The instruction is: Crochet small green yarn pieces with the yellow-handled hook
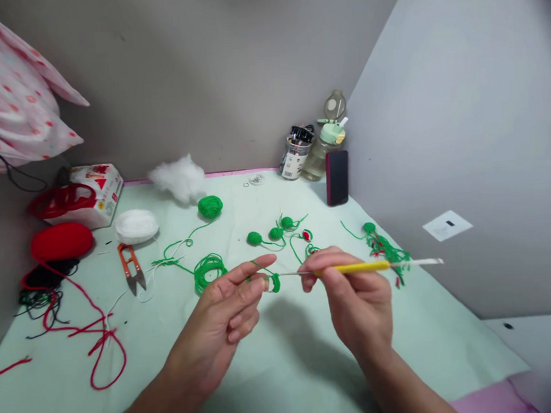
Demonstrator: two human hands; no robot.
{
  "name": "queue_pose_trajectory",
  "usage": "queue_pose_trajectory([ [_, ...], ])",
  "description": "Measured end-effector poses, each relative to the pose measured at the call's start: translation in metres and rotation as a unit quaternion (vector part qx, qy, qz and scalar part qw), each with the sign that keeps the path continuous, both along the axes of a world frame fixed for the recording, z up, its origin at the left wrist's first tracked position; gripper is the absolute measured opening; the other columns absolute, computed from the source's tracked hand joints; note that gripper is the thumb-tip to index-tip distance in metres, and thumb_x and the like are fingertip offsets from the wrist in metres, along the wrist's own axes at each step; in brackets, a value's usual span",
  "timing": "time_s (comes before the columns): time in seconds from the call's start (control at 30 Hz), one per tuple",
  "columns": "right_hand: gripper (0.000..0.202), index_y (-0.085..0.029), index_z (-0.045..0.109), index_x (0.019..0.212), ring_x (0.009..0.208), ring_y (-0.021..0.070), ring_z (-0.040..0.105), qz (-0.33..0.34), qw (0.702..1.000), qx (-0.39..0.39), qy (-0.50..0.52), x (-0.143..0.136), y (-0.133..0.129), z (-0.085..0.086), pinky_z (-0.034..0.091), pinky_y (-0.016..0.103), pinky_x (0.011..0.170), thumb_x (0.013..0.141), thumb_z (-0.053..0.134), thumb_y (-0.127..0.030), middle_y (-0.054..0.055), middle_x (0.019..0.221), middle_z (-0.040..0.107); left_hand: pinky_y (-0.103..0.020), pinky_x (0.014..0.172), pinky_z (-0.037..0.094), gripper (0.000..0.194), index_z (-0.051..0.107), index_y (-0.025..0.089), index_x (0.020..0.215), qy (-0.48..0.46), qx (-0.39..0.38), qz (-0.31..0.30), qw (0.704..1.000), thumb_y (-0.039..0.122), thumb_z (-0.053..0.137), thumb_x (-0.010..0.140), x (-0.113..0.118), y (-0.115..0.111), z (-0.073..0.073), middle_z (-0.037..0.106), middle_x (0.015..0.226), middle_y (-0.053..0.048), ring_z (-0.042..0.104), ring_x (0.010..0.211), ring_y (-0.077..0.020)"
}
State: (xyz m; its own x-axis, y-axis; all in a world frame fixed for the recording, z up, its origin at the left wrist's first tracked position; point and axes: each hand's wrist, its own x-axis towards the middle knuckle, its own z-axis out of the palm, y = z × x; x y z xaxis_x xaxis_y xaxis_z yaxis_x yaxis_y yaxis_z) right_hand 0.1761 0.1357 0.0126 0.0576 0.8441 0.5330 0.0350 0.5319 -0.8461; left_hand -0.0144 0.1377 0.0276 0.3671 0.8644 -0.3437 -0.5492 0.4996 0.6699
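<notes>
Green crochet piece (pixel 274 282), soft, light and easily squashed, hangs above the surface's middle, where we pinch its edge with left hand (pixel 226 309) fingers while right hand (pixel 354 296) fingers grip the yellow-handled hook (pixel 351 268).

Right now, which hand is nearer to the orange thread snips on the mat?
Left. The left hand sits just right of the orange thread snips, pinching a small green crochet piece. The right hand, holding the yellow crochet hook, is farther right.
</notes>
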Motion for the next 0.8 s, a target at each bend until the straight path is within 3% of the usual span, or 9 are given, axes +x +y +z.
queue_pose_trajectory([
  [0.07,0.017,-0.024,0.081,0.096,0.063,0.015,0.063,0.047,0.994,-0.057,0.075,0.0,0.004,0.002,0.057,0.031,0.058,0.102,0.066,-0.029,0.004,0.082,0.073,-0.014,0.041,0.02,0.027,0.085,0.021,0.109,0.016,0.015,0.01,1.0,0.024,0.089,0.082,0.0,-0.001,0.001,0.053,0.074,0.006,0.022,0.046,0.0019],
  [0.13,0.016,-0.024,0.082,0.096,0.067,0.0161,0.066,0.086,0.991,-0.069,0.069,-0.003,0.004,0.003,0.06,0.032,0.062,0.101,0.068,-0.032,0.005,0.084,0.074,-0.014,0.042,0.021,0.029,0.085,0.025,0.11,0.036,0.031,0.015,0.999,0.025,0.09,0.082,0.002,-0.003,0.0,0.058,0.079,0.005,0.027,0.045,0.0024],
  [0.27,0.013,-0.025,0.083,0.1,0.086,0.021,0.074,0.068,0.997,-0.042,-0.009,-0.007,0.0,0.001,0.063,0.037,0.077,0.1,0.071,-0.031,0.007,0.093,0.081,-0.015,0.042,0.021,0.033,0.084,0.028,0.114,0.05,0.038,-0.008,0.998,0.027,0.09,0.082,0.006,-0.007,-0.001,0.064,0.085,0.003,0.029,0.044,0.0031],
  [0.43,0.021,-0.022,0.075,0.1,0.069,0.0161,0.072,0.085,0.992,-0.087,0.043,-0.004,-0.003,0.003,0.064,0.033,0.067,0.107,0.058,-0.033,0.005,0.09,0.08,-0.016,0.042,0.022,0.03,0.084,0.023,0.11,0.045,0.027,-0.009,0.999,0.029,0.09,0.081,0.004,-0.004,0.002,0.058,0.078,0.005,0.027,0.044,0.0024],
  [0.53,0.022,-0.023,0.073,0.111,0.077,0.0182,0.075,0.04,0.997,0.008,-0.068,-0.002,-0.007,0.002,0.065,0.034,0.07,0.109,0.051,-0.023,0.007,0.095,0.08,-0.015,0.042,0.022,0.034,0.083,0.024,0.111,0.06,0.032,0.021,0.997,0.029,0.092,0.079,0.005,-0.004,0.002,0.059,0.079,0.006,0.03,0.044,0.0023],
  [0.67,0.036,-0.034,0.072,0.129,0.095,0.0238,0.079,0.007,0.935,0.185,-0.301,0.0,-0.009,-0.005,0.068,0.038,0.079,0.101,0.062,-0.014,0.006,0.109,0.081,-0.014,0.04,0.019,0.049,0.08,0.022,0.117,0.028,0.011,0.019,0.999,0.031,0.098,0.072,0.007,-0.004,0.001,0.057,0.071,0.008,0.025,0.043,0.0018],
  [0.73,0.041,-0.036,0.073,0.13,0.098,0.0232,0.079,0.005,0.926,0.195,-0.323,0.001,-0.009,-0.006,0.068,0.036,0.081,0.098,0.065,-0.011,0.005,0.112,0.081,-0.013,0.039,0.018,0.048,0.081,0.019,0.115,0.0,-0.012,0.0,1.0,0.033,0.098,0.072,0.006,-0.003,0.001,0.049,0.062,0.01,0.02,0.044,0.0008],
  [0.8,0.036,-0.033,0.075,0.126,0.093,0.0217,0.077,-0.003,0.955,0.153,-0.256,0.001,-0.007,-0.004,0.067,0.037,0.08,0.1,0.063,-0.012,0.005,0.108,0.08,-0.013,0.039,0.019,0.043,0.082,0.018,0.111,-0.009,-0.02,-0.008,1.0,0.032,0.097,0.074,0.004,-0.002,0.001,0.043,0.057,0.012,0.017,0.045,0.0001],
])
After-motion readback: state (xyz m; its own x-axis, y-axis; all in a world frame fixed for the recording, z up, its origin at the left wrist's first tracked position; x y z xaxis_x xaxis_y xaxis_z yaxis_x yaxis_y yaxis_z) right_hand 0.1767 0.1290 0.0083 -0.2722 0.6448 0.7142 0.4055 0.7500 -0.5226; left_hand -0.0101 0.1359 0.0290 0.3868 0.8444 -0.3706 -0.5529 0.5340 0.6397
